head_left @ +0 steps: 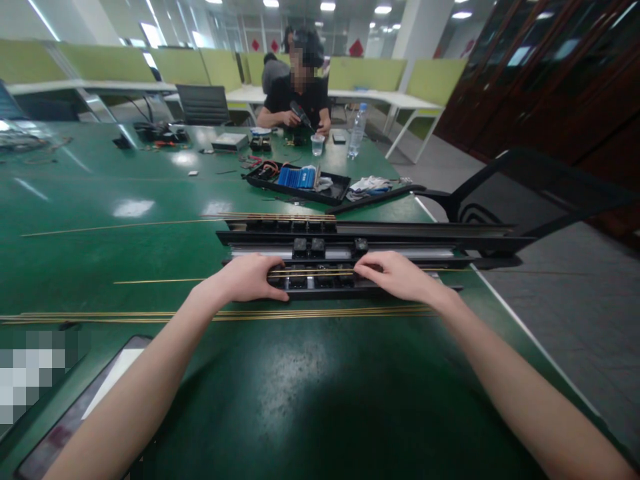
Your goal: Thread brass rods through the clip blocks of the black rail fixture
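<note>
Across the table in front of me lies a long black channel (325, 293) with several black blocks (320, 277) set in it. Thin brass-coloured rods (310, 272) run lengthwise over these blocks and stick out at both sides. My left hand (253, 277) grips the channel's left part, thumb on the near edge and fingers on the far side. With thumb and fingertips pinched together, my right hand (387, 272) holds a brass rod near the right-hand blocks. The exact fingertip contact is partly hidden.
More black channels (400, 240) lie just beyond, some with blocks. Loose brass rods (320, 313) lie nearer me. A black tray (337, 190) holds a blue finned part. A phone (75, 420) lies left, a chair (530, 193) stands right. Opposite, a person (305, 97) holds a power tool.
</note>
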A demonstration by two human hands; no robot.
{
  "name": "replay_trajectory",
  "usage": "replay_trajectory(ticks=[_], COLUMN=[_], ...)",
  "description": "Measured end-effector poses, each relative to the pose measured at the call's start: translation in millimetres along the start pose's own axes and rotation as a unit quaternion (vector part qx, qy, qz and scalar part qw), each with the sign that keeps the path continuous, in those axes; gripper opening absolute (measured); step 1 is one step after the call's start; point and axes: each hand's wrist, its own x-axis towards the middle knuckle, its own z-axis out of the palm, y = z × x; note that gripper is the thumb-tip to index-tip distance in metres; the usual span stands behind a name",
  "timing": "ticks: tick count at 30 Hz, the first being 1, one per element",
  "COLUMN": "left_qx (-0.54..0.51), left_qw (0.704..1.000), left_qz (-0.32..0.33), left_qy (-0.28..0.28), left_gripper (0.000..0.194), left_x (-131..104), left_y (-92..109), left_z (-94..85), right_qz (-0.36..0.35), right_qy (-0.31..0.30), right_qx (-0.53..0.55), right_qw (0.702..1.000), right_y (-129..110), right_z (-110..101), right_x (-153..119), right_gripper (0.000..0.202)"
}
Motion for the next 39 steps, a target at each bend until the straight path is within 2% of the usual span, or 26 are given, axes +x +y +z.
replay_trajectory(ticks=[2,5,17,25,39], left_qx=[-0.002,-0.002,0.002,0.003,-0.003], left_qw=[1.0,1.0,1.0,1.0,1.0], left_qz=[0.002,-0.002,-0.006,-0.009,-0.01], left_qy=[-0.002,-0.003,0.007,0.005,-0.006], left_gripper=[0.074,0.074,0.073,0.075,0.076], left_x=[0,0,0,-1,0], left_y=[0,1,0,1,1], left_z=[-0.3,-1.4,0.0,-1.6,-1.6], right_qz=[-0.004,0.001,-0.007,0.019,0.022], right_qy=[0.022,0.03,0.021,0.005,-0.009], right_qx=[-0.022,-0.022,-0.012,-0.014,-0.01], right_qw=[1.0,0.999,1.0,1.0,1.0], right_y=[-6,-6,-6,-1,1], right_z=[11,15,12,9,1], right_x=[3,3,3,2,-1], right_gripper=[0.034,0.032,0.033,0.039,0.04])
